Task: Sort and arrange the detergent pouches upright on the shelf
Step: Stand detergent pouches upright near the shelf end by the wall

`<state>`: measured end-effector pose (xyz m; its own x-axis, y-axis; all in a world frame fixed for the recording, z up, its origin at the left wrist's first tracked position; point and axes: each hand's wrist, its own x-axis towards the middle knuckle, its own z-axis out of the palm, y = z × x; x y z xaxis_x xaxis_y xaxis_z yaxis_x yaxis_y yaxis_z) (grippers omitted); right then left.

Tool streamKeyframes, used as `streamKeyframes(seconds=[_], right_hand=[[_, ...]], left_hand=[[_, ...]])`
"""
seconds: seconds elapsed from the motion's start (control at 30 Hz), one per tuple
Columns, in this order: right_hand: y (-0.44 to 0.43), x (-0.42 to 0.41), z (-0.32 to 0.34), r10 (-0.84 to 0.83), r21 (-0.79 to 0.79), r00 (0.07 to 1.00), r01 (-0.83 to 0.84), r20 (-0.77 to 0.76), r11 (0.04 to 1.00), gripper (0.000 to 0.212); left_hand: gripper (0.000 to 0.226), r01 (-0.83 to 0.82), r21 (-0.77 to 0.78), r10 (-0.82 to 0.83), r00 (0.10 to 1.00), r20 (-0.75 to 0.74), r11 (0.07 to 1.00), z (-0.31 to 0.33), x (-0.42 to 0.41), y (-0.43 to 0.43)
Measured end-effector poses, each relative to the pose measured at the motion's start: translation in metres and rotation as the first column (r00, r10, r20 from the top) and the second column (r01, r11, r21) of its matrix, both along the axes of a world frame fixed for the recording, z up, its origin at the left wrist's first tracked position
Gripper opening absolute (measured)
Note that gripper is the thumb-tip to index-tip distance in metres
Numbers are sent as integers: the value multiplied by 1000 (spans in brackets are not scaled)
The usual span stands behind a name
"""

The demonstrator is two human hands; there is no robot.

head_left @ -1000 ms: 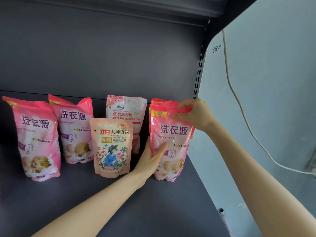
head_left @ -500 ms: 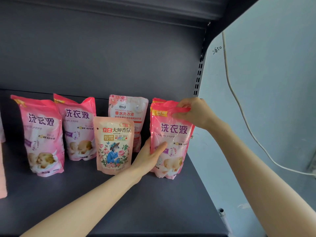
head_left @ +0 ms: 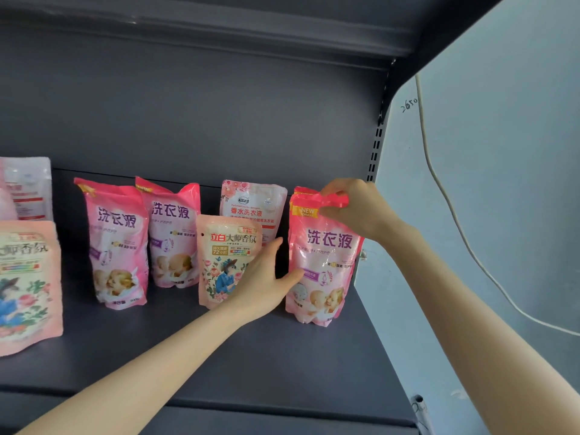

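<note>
**A:** Entry one, the pouch in hand. Where did it stand?

**B:** Right-end pink pouch [head_left: 323,262], upright at the right end of the shelf [head_left: 282,356], near the slotted side post. The right hand [head_left: 357,211] pinched its flat top seal between thumb and curled fingers. The left hand [head_left: 260,277] lay spread with fingers straight. Its thumb rested against the pouch's lower left front, bracing rather than gripping.

**A:** Handling?

**B:** Soft glossy film, with a liquid fill by the look of it. I judged it fairly heavy, bottom-weighted, saggy and likely slippery. The top seal looked the stiffest place to hold. A palm low on the flank should stop it slumping, while squeezing the belly would only shift the contents.

**A:** Neighbours?

**B:** Peach floral pouch [head_left: 226,259] just to its left, partly covered by the left hand. White rose pouch [head_left: 254,202] behind that one. Front pink pouch [head_left: 117,243] and rear pink pouch [head_left: 174,233] farther left, both standing.

**A:** Unverified?

**B:** Only the corner of a hidden pink pouch [head_left: 303,190] showed behind the held one. The edge floral pouch [head_left: 28,284] and the edge white pouch [head_left: 29,186] were cut off at the left. I could not tell whether the left fingertips touched anything. The small print was unreadable.
</note>
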<state>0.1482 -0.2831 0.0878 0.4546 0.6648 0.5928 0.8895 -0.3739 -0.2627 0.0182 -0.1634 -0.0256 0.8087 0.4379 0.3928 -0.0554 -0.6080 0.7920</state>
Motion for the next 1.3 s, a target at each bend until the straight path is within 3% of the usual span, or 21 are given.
streamKeyframes(seconds=[0.17, 0.3, 0.43, 0.57, 0.7, 0.87, 1.0, 1.07, 1.17, 1.3], right_hand=[[15, -30, -5, 79, 99, 996, -82, 37, 992, 21], [33, -56, -20, 147, 130, 989, -146, 2, 981, 26], [58, -75, -49, 177, 134, 979, -163, -103, 978, 36], [81, -90, -80, 85, 170, 967, -44, -239, 984, 60], [96, -102, -98, 31, 279, 923, 83, -383, 957, 69], [105, -113, -113, -7, 238, 812, 179, -583, 955, 86], [110, -108, -116, 40, 262, 719, 200, -694, 944, 79], [111, -104, -119, 35, 261, 721, 206, -692, 943, 66], [108, -104, -119, 54, 283, 741, 188, -669, 940, 45], [103, -127, -107, 211, 392, 701, 106, -681, 914, 29]], left_hand=[[48, -119, 198, 97, 988, 116, 973, 13, -45, 7], [33, -224, 139, 193, 959, 208, 964, 9, -72, 37], [44, -299, 124, 271, 941, 205, 946, -13, -84, 72], [65, -220, 53, 214, 971, 103, 974, -34, -84, 98], [70, -71, -55, 70, 997, -19, 996, -42, -74, 117], [50, 75, -194, -82, 996, -25, 978, -48, -67, 122], [28, 79, -169, -80, 997, 0, 982, -48, -65, 125], [22, 74, -159, -71, 997, 25, 985, -48, -67, 126], [21, 97, -156, -85, 993, 79, 983, -44, -75, 125], [23, 125, -172, -101, 984, 144, 977, -36, -102, 124]])
